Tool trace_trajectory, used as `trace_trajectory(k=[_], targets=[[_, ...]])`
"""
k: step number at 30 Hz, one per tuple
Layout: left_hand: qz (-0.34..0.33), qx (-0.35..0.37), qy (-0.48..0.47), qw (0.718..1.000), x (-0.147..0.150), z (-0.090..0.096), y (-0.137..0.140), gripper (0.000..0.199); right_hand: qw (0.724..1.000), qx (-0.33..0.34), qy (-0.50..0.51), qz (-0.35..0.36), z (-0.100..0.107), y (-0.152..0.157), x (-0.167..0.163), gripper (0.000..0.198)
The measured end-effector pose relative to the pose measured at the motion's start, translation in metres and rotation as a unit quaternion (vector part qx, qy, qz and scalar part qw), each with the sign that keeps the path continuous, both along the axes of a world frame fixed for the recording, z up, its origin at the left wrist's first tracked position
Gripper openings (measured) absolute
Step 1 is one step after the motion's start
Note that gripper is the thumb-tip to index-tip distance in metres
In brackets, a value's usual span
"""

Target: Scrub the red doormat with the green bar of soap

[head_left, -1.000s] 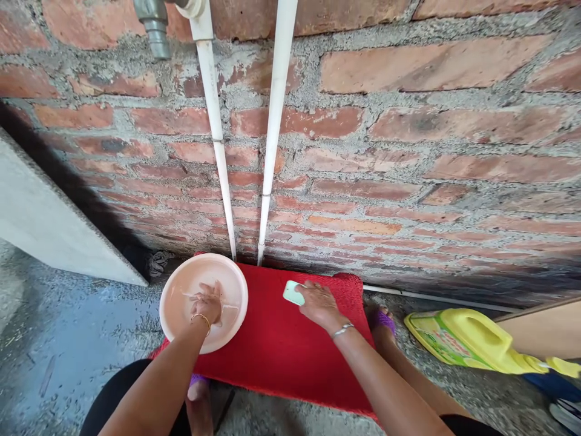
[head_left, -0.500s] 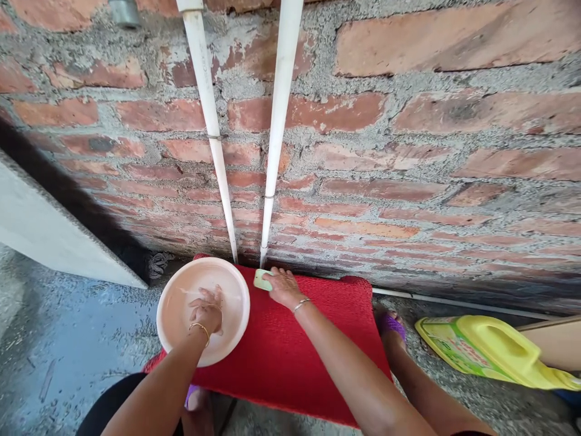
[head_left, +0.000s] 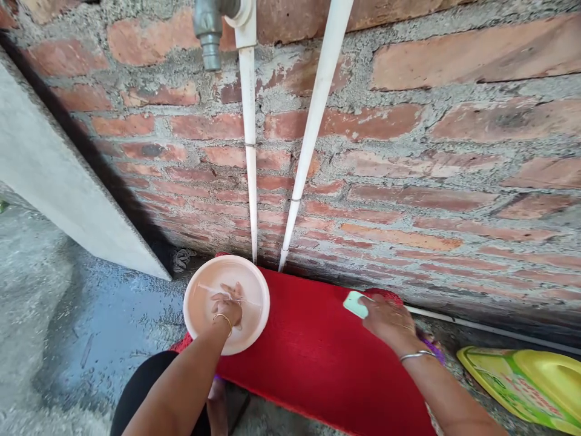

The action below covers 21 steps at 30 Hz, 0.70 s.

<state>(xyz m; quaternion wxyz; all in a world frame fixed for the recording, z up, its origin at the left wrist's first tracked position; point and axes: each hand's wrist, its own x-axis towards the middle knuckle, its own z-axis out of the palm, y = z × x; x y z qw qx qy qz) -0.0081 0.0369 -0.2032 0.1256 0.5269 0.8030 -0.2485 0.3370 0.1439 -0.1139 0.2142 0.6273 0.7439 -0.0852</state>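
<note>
At the lower left of centre, the left hand (head_left: 228, 306) was spread, fingers loose, inside the pale basin (head_left: 200, 315); I couldn't tell whether it touched the bottom. Right of centre, the right hand (head_left: 388, 319) gripped a pale green block (head_left: 355, 304) near the far right corner of the red cloth (head_left: 313, 351). A wide stretch of cloth gave moving room between basin and block, its back edge close to the brick wall (head_left: 408, 200).
</note>
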Motion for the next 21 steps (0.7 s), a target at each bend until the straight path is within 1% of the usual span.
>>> trace_trajectory(k=[3,5,7,9,11,13,15,19,21], targets=[[-0.031,-0.07,0.036,0.996,-0.001,0.003,0.0,0.136,0.996,-0.035,0.049,0.073,0.005,-0.013,-0.063,0.053],[-0.034,-0.086,0.044,0.995,-0.001,0.004,0.002,0.137,0.989,-0.048,0.084,0.113,0.004,-0.021,-0.106,0.054],[-0.035,-0.091,0.044,0.994,-0.002,0.003,0.003,0.138,0.983,-0.059,0.109,0.138,-0.001,-0.028,-0.141,0.055],[-0.04,-0.086,0.043,0.995,-0.002,0.002,0.003,0.139,0.977,-0.072,0.129,0.156,-0.009,-0.033,-0.164,0.056],[-0.04,-0.081,0.048,0.995,-0.002,0.002,0.002,0.138,0.97,-0.083,0.145,0.174,-0.017,-0.037,-0.172,0.055],[-0.048,-0.079,0.048,0.995,-0.003,0.001,0.001,0.137,0.968,-0.086,0.149,0.181,-0.022,-0.039,-0.164,0.055],[-0.055,-0.079,0.04,0.995,-0.003,0.0,-0.001,0.135,0.973,-0.077,0.137,0.168,-0.024,-0.038,-0.14,0.057],[-0.06,-0.08,0.032,0.994,-0.004,-0.004,-0.001,0.131,0.991,-0.06,0.064,0.103,-0.02,-0.03,-0.062,0.058],[-0.051,-0.08,0.04,0.995,-0.003,-0.006,0.0,0.133,0.996,-0.054,0.02,0.063,-0.016,-0.026,-0.023,0.056]])
